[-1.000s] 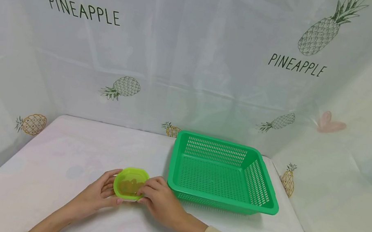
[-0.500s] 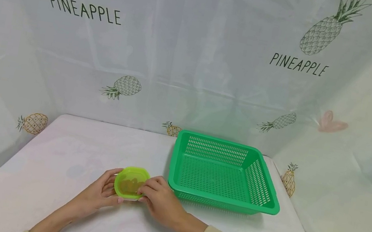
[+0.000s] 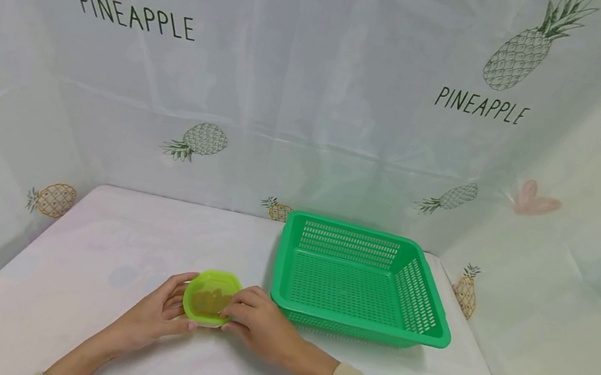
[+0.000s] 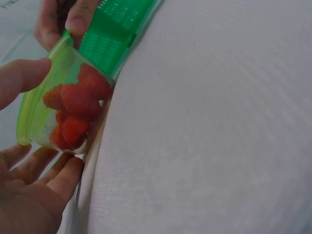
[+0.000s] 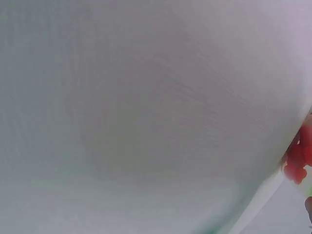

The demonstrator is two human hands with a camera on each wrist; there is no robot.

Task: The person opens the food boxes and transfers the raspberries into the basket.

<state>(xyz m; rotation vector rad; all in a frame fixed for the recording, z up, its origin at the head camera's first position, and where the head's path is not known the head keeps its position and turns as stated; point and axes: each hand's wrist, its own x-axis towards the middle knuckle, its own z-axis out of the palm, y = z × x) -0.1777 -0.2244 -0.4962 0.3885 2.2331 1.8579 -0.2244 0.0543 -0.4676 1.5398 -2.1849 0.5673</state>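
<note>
Head view shows the container [image 3: 211, 299] over the near part of the table [image 3: 141, 233], left of the green basket [image 3: 360, 325], its contents dim beneath the lime lid [image 3: 217, 275]. Left wrist view reveals red raspberries [image 4: 75, 100] through its clear wall, the left hand [image 3: 151, 315] holding it between thumb and fingers, the right hand [image 3: 263, 330] pinching the lid's edge. Right wrist view, mostly tabletop, cannot tell the right hand's grip.

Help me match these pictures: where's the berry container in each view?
Head: the berry container appears just left of centre, in the lower half.
Left wrist: left side, mostly in the upper half.
Right wrist: right edge, just below mid-height, cut off by the frame.
Shared landmark: the pale tablecloth.
</note>
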